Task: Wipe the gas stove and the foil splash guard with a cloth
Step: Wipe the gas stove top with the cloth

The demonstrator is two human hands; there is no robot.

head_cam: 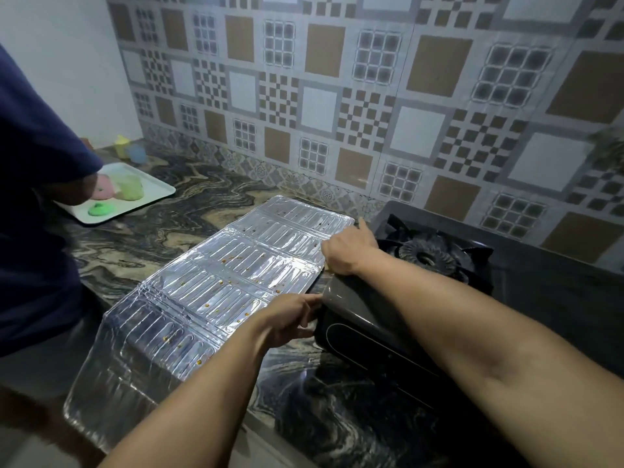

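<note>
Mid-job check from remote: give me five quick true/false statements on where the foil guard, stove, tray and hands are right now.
1. The foil splash guard lies flat on the countertop. True.
2. The guard is spotless. False: brown specks dot it.
3. A pot sits on the gas stove burner. False: the burner is bare.
4. The right hand rests at the guard's edge beside the stove. True.
5. The tray is right of the stove. False: it is far left.
</note>
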